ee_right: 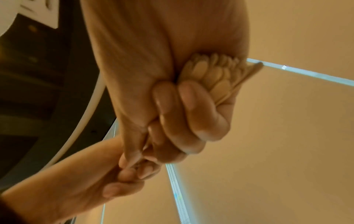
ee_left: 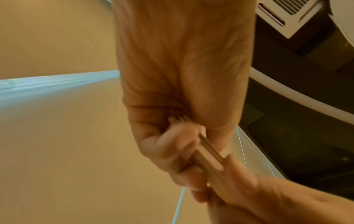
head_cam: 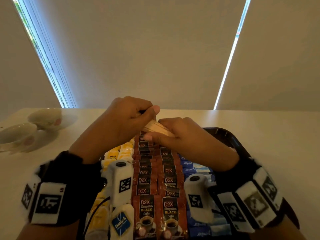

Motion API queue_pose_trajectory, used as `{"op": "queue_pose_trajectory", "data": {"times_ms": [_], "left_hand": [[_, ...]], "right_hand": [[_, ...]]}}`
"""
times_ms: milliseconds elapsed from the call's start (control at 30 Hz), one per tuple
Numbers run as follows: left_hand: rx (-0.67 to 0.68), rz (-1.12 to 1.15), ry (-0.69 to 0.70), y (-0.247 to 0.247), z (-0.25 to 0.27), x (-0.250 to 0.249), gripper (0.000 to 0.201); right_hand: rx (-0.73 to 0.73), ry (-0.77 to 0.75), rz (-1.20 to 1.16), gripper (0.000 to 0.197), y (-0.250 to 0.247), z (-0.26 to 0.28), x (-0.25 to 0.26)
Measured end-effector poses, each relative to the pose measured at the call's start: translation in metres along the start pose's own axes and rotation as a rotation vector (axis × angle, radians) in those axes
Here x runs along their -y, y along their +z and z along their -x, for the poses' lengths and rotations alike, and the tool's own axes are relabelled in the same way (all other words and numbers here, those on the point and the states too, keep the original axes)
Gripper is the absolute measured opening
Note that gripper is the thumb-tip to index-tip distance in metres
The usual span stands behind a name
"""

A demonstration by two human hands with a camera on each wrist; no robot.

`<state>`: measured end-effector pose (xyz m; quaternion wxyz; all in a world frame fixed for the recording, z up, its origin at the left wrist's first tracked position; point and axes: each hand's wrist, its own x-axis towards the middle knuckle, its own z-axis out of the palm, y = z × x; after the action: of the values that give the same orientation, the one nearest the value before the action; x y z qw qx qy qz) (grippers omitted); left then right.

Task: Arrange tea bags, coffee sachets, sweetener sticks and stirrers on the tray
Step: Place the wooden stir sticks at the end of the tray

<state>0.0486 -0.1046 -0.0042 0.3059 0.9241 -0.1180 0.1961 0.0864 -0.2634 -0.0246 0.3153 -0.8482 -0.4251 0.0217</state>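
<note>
Both hands grip the stirrers

At frame centre, our left hand (head_cam: 128, 118) and right hand (head_cam: 183, 135) curl around the wooden stirrers (head_cam: 156, 129), held above the tray (head_cam: 228, 137) of coffee sachets (head_cam: 170, 212).

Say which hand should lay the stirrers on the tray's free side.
Probably the right hand: it grips the stirrers nearest the tray's bare right edge. The left hand holds their far end, over the coffee sachets.
</note>
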Motion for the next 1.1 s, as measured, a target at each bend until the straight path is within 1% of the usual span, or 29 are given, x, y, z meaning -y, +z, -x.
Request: {"op": "queue_pose_trajectory", "data": {"times_ms": [67, 133, 200, 267, 333, 400, 567, 633, 700, 733, 800, 867, 933, 1000, 1100], "left_hand": [[-0.001, 0.083, -0.137, 0.001, 0.0, -0.001, 0.05], [0.015, 0.072, -0.263, 0.003, 0.0, 0.002, 0.057], [0.03, 0.008, -0.326, 0.005, 0.0, 0.008, 0.057], [0.045, -0.015, -0.352, 0.004, -0.001, 0.01, 0.053], [0.07, -0.024, -0.347, 0.002, -0.002, 0.009, 0.05], [0.092, -0.039, -0.313, 0.001, -0.002, 0.007, 0.05], [0.173, -0.033, -0.188, 0.003, -0.001, -0.001, 0.051], [0.156, 0.003, -0.145, 0.004, 0.0, -0.004, 0.046], [0.065, 0.078, -0.134, 0.0, -0.001, 0.0, 0.04], [0.019, 0.12, -0.128, -0.005, -0.001, 0.002, 0.044], [-0.058, 0.194, -0.137, -0.015, 0.001, 0.005, 0.056], [-0.104, 0.224, -0.14, -0.022, 0.004, 0.007, 0.06], [-0.122, 0.22, -0.109, -0.024, 0.006, 0.005, 0.057], [-0.133, 0.215, -0.087, -0.025, 0.007, 0.003, 0.057], [-0.147, 0.207, -0.076, -0.027, 0.008, 0.004, 0.055]], "right_hand": [[-0.006, -0.011, 0.131, 0.036, 0.002, 0.001, 0.001], [-0.011, -0.022, 0.28, 0.044, 0.005, 0.002, 0.003], [-0.039, -0.03, 0.419, 0.054, 0.008, 0.003, 0.004], [-0.082, -0.059, 0.486, 0.056, 0.013, 0.004, 0.004], [-0.11, -0.091, 0.509, 0.056, 0.016, 0.003, 0.004], [-0.125, -0.101, 0.507, 0.055, 0.017, 0.003, 0.003], [-0.072, -0.039, 0.306, 0.049, 0.016, 0.015, 0.006], [-0.053, 0.002, 0.261, 0.045, 0.007, 0.025, 0.005], [-0.054, 0.073, 0.318, 0.037, -0.01, 0.039, -0.004], [-0.072, 0.133, 0.376, 0.035, -0.019, 0.046, -0.013], [-0.092, 0.311, 0.486, 0.036, -0.039, 0.062, -0.038], [-0.039, 0.533, 0.519, 0.04, -0.049, 0.076, -0.064], [0.061, 0.702, 0.536, 0.045, -0.047, 0.088, -0.086], [0.138, 0.795, 0.557, 0.047, -0.039, 0.094, -0.1], [0.161, 0.852, 0.59, 0.051, -0.03, 0.093, -0.11]]}}
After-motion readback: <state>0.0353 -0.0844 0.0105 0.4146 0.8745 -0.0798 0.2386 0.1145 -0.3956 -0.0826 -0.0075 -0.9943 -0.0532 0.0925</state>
